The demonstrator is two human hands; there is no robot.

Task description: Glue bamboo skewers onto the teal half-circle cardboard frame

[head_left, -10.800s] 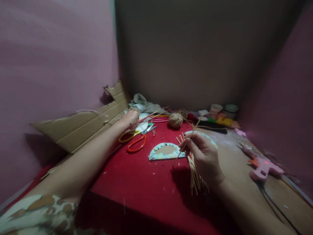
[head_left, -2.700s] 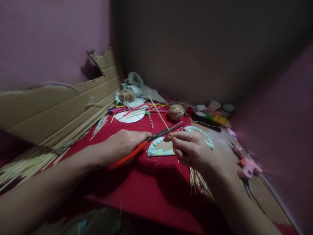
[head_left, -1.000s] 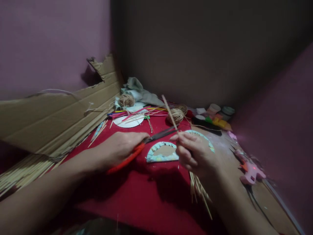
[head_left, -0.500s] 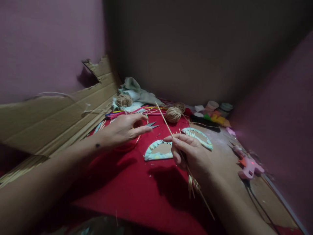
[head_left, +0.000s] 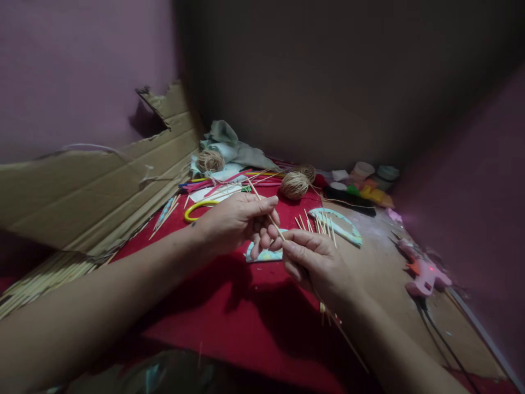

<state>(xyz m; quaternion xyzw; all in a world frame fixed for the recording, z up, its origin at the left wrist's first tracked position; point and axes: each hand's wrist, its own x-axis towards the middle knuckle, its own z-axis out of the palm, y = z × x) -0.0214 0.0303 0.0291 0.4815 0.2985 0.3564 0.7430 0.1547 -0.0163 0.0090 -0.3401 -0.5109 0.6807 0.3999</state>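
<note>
Both hands meet over the red desk [head_left: 229, 328]. The right hand [head_left: 314, 262] pinches a thin stick [head_left: 268, 214], grip closed; the left hand [head_left: 238, 221] also nips it with its fingertips. At two o'clock, small pots [head_left: 375, 172] sit, contents unclear.

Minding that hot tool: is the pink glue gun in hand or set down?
Set down: the glue gun lies on the table, clear of both hands.

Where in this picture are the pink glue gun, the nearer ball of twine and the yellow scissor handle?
pink glue gun [head_left: 426, 272]: head view, on its body.
nearer ball of twine [head_left: 293, 185]: head view, on the middle of the ball.
yellow scissor handle [head_left: 197, 208]: head view, on the visible loop.
</note>
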